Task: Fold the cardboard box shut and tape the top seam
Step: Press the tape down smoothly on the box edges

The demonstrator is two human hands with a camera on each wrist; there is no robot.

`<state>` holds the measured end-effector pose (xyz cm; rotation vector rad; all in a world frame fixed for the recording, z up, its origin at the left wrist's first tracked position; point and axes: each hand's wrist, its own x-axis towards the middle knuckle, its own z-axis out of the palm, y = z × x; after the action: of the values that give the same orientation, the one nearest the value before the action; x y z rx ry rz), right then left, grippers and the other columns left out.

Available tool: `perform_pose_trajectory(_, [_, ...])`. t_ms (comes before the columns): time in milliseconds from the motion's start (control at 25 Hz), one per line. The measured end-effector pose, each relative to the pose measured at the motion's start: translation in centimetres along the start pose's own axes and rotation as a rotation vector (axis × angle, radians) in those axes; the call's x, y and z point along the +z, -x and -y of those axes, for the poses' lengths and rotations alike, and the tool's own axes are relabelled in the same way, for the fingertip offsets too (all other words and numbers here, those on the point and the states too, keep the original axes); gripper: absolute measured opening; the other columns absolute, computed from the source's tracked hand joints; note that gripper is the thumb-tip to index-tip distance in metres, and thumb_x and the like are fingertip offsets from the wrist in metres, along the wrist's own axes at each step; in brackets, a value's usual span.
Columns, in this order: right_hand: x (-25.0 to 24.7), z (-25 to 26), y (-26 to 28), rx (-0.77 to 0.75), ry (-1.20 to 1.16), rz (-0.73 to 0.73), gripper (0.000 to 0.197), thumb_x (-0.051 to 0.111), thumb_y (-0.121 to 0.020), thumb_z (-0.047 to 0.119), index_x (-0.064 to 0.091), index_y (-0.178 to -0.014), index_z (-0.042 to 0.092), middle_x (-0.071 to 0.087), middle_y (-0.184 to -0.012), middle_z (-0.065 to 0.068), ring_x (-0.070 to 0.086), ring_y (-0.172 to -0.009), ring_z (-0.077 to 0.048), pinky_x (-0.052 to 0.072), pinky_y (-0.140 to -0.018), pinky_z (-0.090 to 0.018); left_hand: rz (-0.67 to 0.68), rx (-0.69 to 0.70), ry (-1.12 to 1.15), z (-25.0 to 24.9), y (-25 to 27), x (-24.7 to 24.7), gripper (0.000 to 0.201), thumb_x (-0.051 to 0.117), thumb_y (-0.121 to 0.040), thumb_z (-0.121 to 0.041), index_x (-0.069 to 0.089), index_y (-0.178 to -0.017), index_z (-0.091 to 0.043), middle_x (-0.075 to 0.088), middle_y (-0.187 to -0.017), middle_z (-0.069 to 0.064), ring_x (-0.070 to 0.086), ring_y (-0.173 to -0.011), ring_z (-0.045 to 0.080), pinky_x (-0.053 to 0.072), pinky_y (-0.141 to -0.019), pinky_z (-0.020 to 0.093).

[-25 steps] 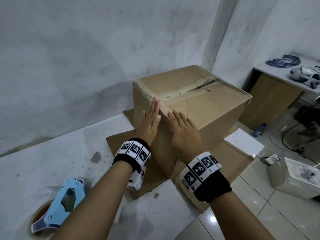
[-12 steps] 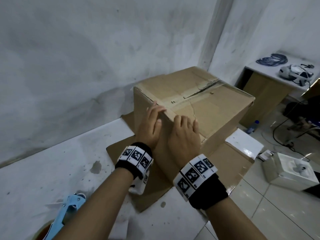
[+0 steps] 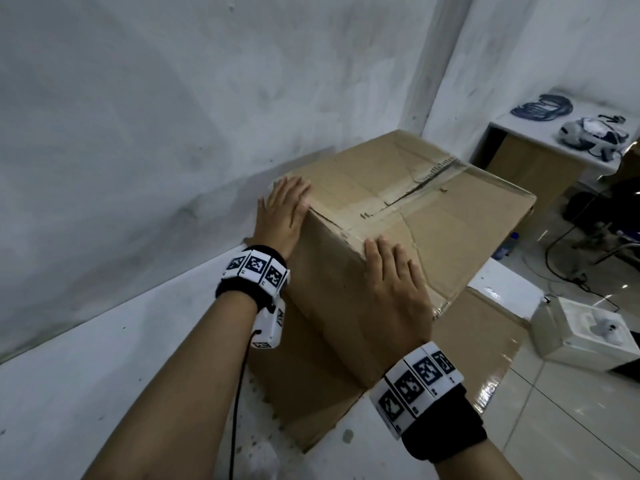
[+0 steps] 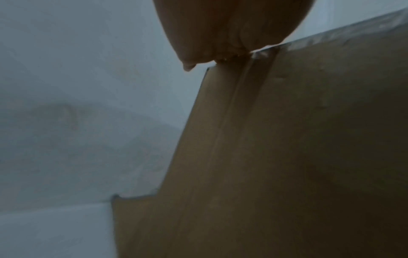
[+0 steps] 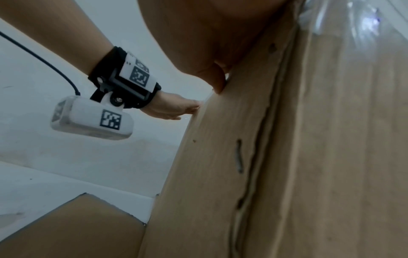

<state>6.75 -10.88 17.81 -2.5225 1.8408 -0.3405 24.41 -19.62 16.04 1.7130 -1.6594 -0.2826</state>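
A brown cardboard box (image 3: 433, 216) stands on the white table with its top flaps folded shut. Clear tape (image 3: 426, 180) runs along the top seam. My left hand (image 3: 287, 202) lies flat against the box's left side near the top corner, fingers straight. My right hand (image 3: 388, 265) presses flat on the near face, its fingertips at the top edge. The left wrist view shows the palm (image 4: 232, 26) against the box wall (image 4: 287, 157). In the right wrist view the right palm (image 5: 209, 34) lies on the cardboard (image 5: 220, 174), with the left hand (image 5: 174, 110) beyond it.
A flat cardboard sheet (image 3: 311, 393) lies under the box on the table (image 3: 104, 375). The wall stands close behind. To the right the table ends above a tiled floor holding a white carton (image 3: 581, 337) and a bottle (image 3: 505, 247). A side desk (image 3: 540, 168) carries cables and a headset.
My hands have spread apart: the left slid round to the box's left side, the right moved rightward on the near face. The blue tape dispenser has left the view.
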Motion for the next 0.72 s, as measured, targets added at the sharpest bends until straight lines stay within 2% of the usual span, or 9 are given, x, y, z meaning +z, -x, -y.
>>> perform_pose_trajectory(40, [0.0,0.1,0.0,0.007,-0.016,0.013,0.084,-0.012,-0.095,0.03,0.062,-0.116,-0.005,0.064,-0.118,-0.025,0.063,-0.105,-0.043,0.051,-0.086,-0.054,-0.028,-0.029,0.029,-0.3,-0.3,0.3,0.042,0.025,-0.1,-0.03,0.037,-0.139,-0.022,0.024,-0.154,-0.004,0.01,-0.145,0.014,-0.003,-0.116,0.045])
perform_pose_trajectory(120, [0.4,0.1,0.0,0.02,-0.004,0.034,0.082,-0.012,-0.096,0.028,0.06,-0.119,-0.003,0.063,-0.121,-0.024,0.062,-0.108,-0.043,0.05,-0.088,-0.053,-0.077,-0.055,0.079,0.1,-1.2,0.4,0.038,0.031,-0.099,-0.032,0.049,-0.13,-0.021,0.036,-0.148,-0.003,0.019,-0.143,0.016,-0.002,-0.116,0.048])
perform_pose_trajectory(160, [0.7,0.1,0.0,0.021,-0.001,0.009,0.077,-0.009,-0.097,0.024,0.06,-0.121,-0.002,0.062,-0.122,-0.023,0.062,-0.108,-0.041,0.051,-0.089,-0.051,-0.101,-0.047,0.116,0.5,-1.7,0.1,0.035,0.036,-0.097,-0.034,0.056,-0.122,-0.021,0.044,-0.143,-0.002,0.028,-0.139,0.018,0.002,-0.117,0.051])
perform_pose_trajectory(240, [1.0,-0.1,-0.1,0.03,-0.006,-0.019,0.069,-0.002,-0.097,0.017,0.059,-0.121,-0.001,0.063,-0.122,-0.022,0.063,-0.108,-0.04,0.051,-0.088,-0.05,-0.123,-0.038,0.316,1.4,-2.6,-0.8,0.028,0.049,-0.09,-0.034,0.064,-0.111,-0.022,0.058,-0.13,0.003,0.05,-0.123,0.018,0.022,-0.114,0.052])
perform_pose_trajectory(320, [0.9,-0.1,0.0,0.037,0.014,-0.074,0.057,0.013,-0.091,0.014,0.06,-0.119,-0.003,0.063,-0.12,-0.023,0.063,-0.106,-0.042,0.051,-0.087,-0.052,-0.091,-0.108,0.586,1.5,-2.8,-1.8,0.029,0.059,-0.085,-0.016,0.062,-0.114,-0.014,0.06,-0.126,0.01,0.055,-0.111,0.014,0.038,-0.109,0.036])
perform_pose_trajectory(360, [0.8,0.0,-0.1,0.037,0.029,-0.1,0.055,0.019,-0.089,0.015,0.061,-0.119,-0.003,0.064,-0.12,-0.023,0.063,-0.106,-0.042,0.051,-0.086,-0.052,-0.084,-0.156,0.677,1.6,-2.9,-2.1,0.037,0.061,-0.083,-0.007,0.058,-0.121,-0.009,0.057,-0.128,0.011,0.053,-0.111,0.014,0.043,-0.104,0.027])
perform_pose_trajectory(440, [0.8,0.0,-0.2,0.032,0.022,-0.103,0.057,0.013,-0.092,0.014,0.062,-0.117,-0.002,0.065,-0.118,-0.022,0.064,-0.105,-0.041,0.052,-0.085,-0.051,-0.115,-0.238,0.741,2.1,-3.2,-2.3,0.049,0.062,-0.082,0.0,0.049,-0.129,-0.001,0.054,-0.132,0.012,0.051,-0.114,0.014,0.047,-0.089,0.009])
perform_pose_trajectory(520, [0.9,0.0,-0.4,0.032,-0.005,-0.104,0.071,-0.003,-0.097,0.017,0.063,-0.116,-0.001,0.066,-0.117,-0.02,0.065,-0.104,-0.039,0.054,-0.084,-0.049,-0.168,-0.28,0.765,2.3,-3.3,-2.2,0.044,0.061,-0.084,-0.004,0.052,-0.127,0.0,0.055,-0.13,0.014,0.051,-0.11,0.011,0.046,-0.079,0.002])
perform_pose_trajectory(720, [1.7,-0.5,-0.6,0.005,0.059,-0.165,0.073,-0.005,-0.097,0.019,0.064,-0.116,0.001,0.066,-0.117,-0.019,0.065,-0.104,-0.037,0.054,-0.085,-0.046,-0.254,-0.514,1.036,2.8,-3.0,0.2,0.039,0.061,-0.087,-0.022,0.057,-0.124,-0.01,0.059,-0.127,0.01,0.055,-0.117,0.02,0.044,-0.103,0.034])
